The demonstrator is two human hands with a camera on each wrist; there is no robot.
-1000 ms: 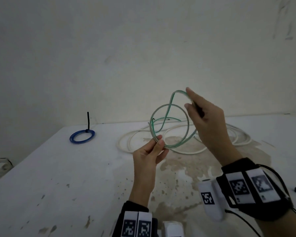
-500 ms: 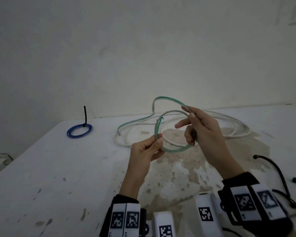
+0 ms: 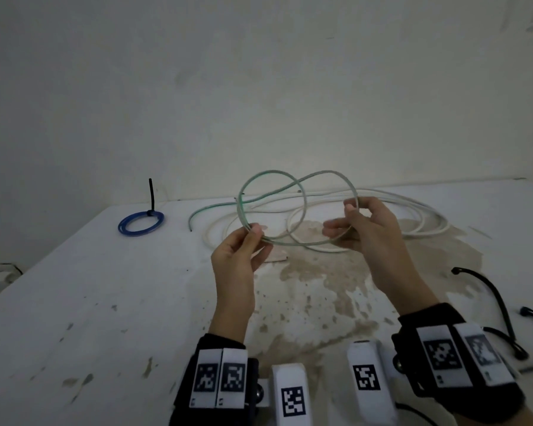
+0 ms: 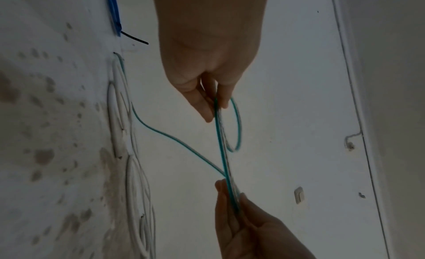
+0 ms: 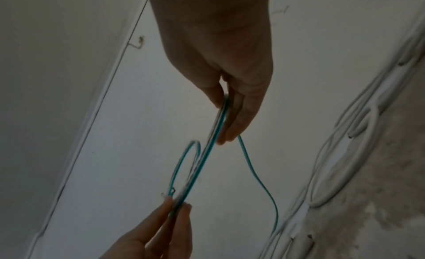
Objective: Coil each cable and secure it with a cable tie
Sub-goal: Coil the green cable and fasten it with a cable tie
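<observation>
Green cable (image 3: 273,195) up in the air over the table (image 3: 105,302), looped w/ a second loop crossing it. Left hand (image 3: 239,256) pinches the loops at their lower left, right hand (image 3: 368,229) grips the opposite side betw. thumb & fingers. Free tail drops behind to the table, onto the loose white cable (image 3: 413,222). Far left of that: blue coil (image 3: 140,222), already tied, black cable tie (image 3: 150,195) sticking up. Right of it, near right wrist: spare black ties (image 3: 499,302).
</observation>
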